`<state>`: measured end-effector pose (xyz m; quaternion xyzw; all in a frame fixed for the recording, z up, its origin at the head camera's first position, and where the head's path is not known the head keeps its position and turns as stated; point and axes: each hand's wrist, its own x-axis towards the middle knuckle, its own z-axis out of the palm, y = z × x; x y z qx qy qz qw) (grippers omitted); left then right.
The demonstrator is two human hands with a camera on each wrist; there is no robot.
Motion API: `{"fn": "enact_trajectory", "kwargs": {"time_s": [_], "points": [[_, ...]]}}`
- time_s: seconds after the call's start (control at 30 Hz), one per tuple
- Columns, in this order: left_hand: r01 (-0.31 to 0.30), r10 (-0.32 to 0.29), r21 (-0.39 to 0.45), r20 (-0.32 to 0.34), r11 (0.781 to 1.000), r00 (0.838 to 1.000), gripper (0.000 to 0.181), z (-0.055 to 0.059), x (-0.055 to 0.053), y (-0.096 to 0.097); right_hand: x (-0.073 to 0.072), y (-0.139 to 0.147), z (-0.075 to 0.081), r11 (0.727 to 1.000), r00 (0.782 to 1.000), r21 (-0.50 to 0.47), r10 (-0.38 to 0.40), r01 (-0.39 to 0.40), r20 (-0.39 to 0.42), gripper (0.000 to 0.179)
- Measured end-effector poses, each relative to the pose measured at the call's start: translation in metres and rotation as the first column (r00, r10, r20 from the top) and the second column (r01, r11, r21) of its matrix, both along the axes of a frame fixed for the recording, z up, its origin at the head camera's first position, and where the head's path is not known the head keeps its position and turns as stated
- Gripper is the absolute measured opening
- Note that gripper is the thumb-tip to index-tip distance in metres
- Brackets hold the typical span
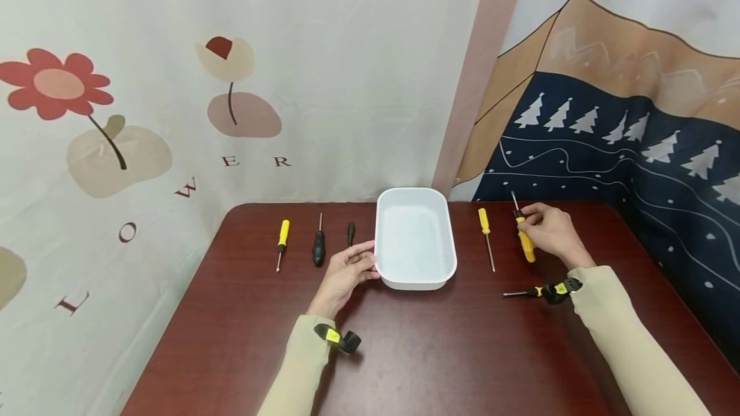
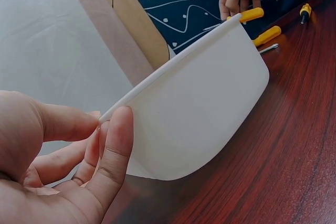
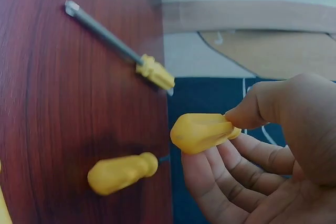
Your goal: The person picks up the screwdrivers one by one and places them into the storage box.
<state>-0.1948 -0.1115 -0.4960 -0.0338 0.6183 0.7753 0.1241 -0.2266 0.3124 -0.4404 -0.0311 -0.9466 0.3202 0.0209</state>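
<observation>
My left hand (image 1: 345, 275) pinches the left rim of a white rectangular tray (image 2: 199, 98), thumb on top and fingers beneath. The tray's inside (image 1: 412, 236) shows bare in the head view. Over at the right, my right hand (image 1: 552, 231) holds a yellow-handled screwdriver (image 3: 202, 132) between thumb and fingers. Beside and below it in the right wrist view lies another yellow handle (image 3: 121, 174) on the table; the two overlap in the head view. Between tray and right hand lies a yellow screwdriver (image 1: 485, 233) with its tip toward me.
Left of the tray lie a yellow-and-black screwdriver (image 1: 282, 242), a black screwdriver (image 1: 318, 246) and a small black one (image 1: 350, 233), partly hidden by my left hand. Under my right wrist is another screwdriver (image 1: 523, 293). A printed curtain (image 1: 347, 82) hangs behind the dark red table (image 1: 439, 352).
</observation>
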Motion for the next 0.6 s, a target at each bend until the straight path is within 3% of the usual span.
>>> {"fn": "enact_trajectory", "kwargs": {"time_s": [0.6], "points": [[0.008,-0.008,0.000,0.004,1.000,1.000,0.041,-0.003,-0.002,0.000,0.003,-0.038,0.019,0.997,0.997,-0.047,0.067,-0.068,-0.033,0.039]]}}
